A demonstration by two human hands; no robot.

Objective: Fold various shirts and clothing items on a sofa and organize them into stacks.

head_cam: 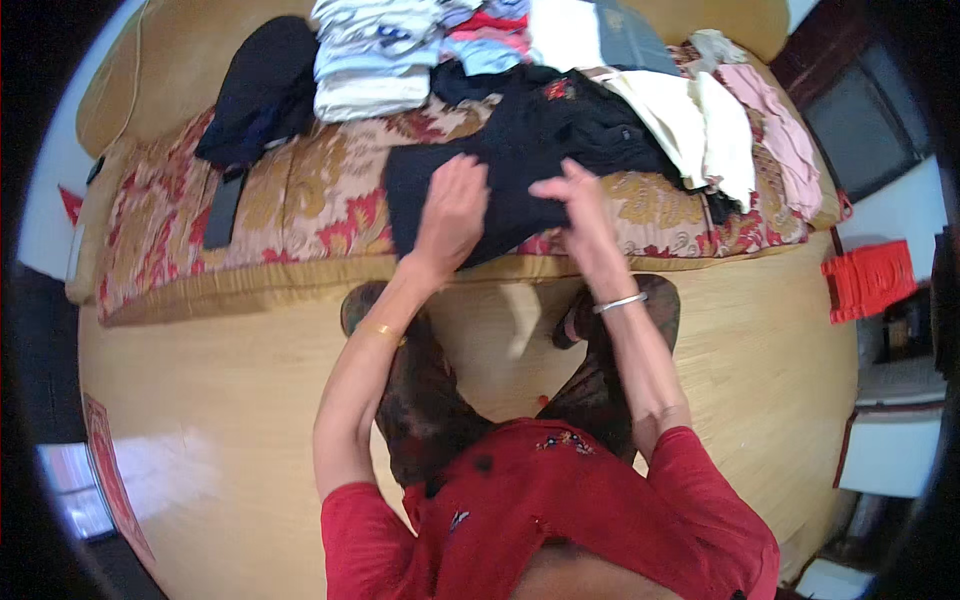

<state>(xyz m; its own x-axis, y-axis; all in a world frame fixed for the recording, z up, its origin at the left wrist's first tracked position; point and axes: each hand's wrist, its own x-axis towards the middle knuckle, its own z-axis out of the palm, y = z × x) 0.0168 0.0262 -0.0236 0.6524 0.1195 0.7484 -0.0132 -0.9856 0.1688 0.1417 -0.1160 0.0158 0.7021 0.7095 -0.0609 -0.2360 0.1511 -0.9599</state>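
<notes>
A black garment [517,157] with a small red pattern lies spread over the front of a floral-covered sofa seat [322,202]. On its left part rests my left hand [454,210], palm down, fingers extended and close together. Just above or on the right part of the same cloth is my right hand [581,199], slightly blurred, with fingers apart and no cloth seen between them; whether it touches the garment is unclear. Cream garments [694,127] lie at the garment's right side, partly against it.
Behind stand a tall stack of folded white clothes [375,67], a stack of coloured clothes [487,37] and a folded grey item [634,37]. Dark clothing [262,90] and a dark flat strip [225,210] lie left. A pink garment [776,135] and a red plastic stool [870,281] are right.
</notes>
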